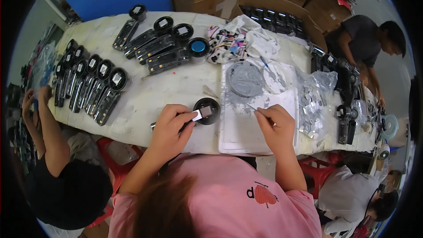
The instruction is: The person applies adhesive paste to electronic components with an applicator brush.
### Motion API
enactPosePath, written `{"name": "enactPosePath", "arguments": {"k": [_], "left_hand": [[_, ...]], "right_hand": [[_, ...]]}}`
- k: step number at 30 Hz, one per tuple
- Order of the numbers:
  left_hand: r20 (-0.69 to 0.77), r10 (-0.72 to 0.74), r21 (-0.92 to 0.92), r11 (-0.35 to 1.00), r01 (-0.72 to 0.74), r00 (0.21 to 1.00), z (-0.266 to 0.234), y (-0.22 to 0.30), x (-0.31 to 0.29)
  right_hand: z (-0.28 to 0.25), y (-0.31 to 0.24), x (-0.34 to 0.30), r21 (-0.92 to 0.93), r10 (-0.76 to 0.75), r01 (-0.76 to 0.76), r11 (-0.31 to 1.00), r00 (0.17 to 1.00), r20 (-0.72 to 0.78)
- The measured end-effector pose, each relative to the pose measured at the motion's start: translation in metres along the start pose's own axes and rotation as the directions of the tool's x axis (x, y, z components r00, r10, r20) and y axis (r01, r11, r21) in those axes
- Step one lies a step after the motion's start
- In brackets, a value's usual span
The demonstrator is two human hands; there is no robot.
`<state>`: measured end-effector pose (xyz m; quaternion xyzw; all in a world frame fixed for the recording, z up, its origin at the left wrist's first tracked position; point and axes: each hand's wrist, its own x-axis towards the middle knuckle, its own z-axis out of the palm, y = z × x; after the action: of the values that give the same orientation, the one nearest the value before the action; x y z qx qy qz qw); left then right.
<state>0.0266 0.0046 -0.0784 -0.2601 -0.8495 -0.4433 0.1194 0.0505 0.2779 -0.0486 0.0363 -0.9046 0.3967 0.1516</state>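
Note:
My left hand (172, 127) pinches a small white-and-silver square piece (197, 115) at the edge of a black round part (212, 105). A greyish square patch shows in the middle of that round part, which lies on the table left of a white tray (240, 139). Over the tray, my right hand (280, 125) has its fingertips closed on a thin stick (251, 106), its tip pointing to the left. Close beyond it in the tray are a round tub of grey paste (245, 78) and a white round dish (276, 86) with a blue-handled tool (264, 62).
Rows of black bar-shaped units with round heads (105, 68) stand at the left, more (165, 46) at the far middle. A rag heap (262, 44) lies behind the tray. Right of it is a plastic bag of silver squares (312, 117). Co-workers sit at both sides.

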Motion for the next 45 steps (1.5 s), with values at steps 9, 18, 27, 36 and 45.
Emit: {"name": "enactPosePath", "arguments": {"k": [9,18,27,36,45], "left_hand": [[-0.041,-0.224,-0.186,0.959,0.212,0.974,0.008,-0.007,-0.011],[-0.147,-0.245,-0.276,0.941,0.198,0.958,0.014,-0.005,-0.01],[-0.06,0.213,0.168,0.965,-0.201,0.975,0.019,0.006,0.022],[0.023,0.187,0.461,0.87,-0.176,0.982,0.026,0.02,0.023],[0.082,0.162,0.383,0.906,-0.182,0.983,0.021,0.017,0.011]], "right_hand": [[0.039,-0.033,-0.013,0.306,-0.082,0.06,0.95,0.995,0.061],[0.036,-0.027,-0.018,0.12,-0.36,0.351,0.929,0.931,0.065],[0.022,-0.007,-0.013,0.118,-0.191,0.205,0.972,0.974,-0.119],[0.01,0.009,0.003,-0.115,-0.069,0.049,0.992,0.982,-0.177],[0.003,0.002,0.006,-0.019,0.002,-0.002,1.0,1.0,-0.011]]}}
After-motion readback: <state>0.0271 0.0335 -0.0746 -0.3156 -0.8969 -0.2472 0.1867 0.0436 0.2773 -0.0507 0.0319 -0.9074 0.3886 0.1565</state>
